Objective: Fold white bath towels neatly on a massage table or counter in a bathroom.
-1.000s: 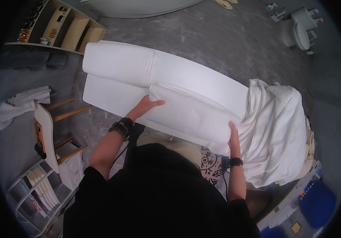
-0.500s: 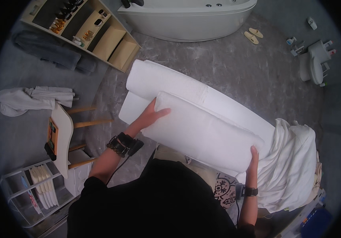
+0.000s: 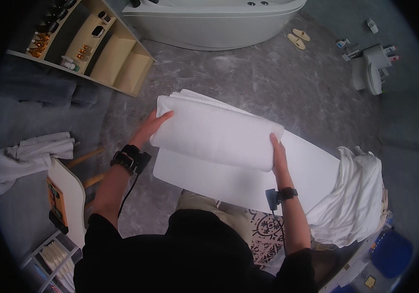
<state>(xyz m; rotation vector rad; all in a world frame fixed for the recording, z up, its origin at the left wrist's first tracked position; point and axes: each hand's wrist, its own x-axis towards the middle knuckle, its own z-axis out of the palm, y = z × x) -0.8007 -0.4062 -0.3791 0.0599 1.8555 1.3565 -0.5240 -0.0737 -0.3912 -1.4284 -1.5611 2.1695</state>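
Observation:
A folded white towel (image 3: 216,134) is held level in both hands above the white table (image 3: 307,163). My left hand (image 3: 152,126) grips its left end, thumb on top and fingers underneath out of sight. At the right end my right hand (image 3: 278,155) holds it the same way. Under its far edge a strip of another folded white towel (image 3: 176,94) shows; the rest of that one is covered. Whether the two towels touch I cannot tell.
A crumpled white cloth (image 3: 351,200) heaps over the table's right end. Beyond stand a bathtub (image 3: 214,29) and a wooden shelf unit (image 3: 136,68) with bottles. A small white desk (image 3: 68,195) is on the left, a toilet (image 3: 368,73) at far right, slippers (image 3: 297,39) on the floor.
Both hands have carried the held towel away from my body and to the left, over the other folded towel, which it now mostly hides. The grip is unchanged.

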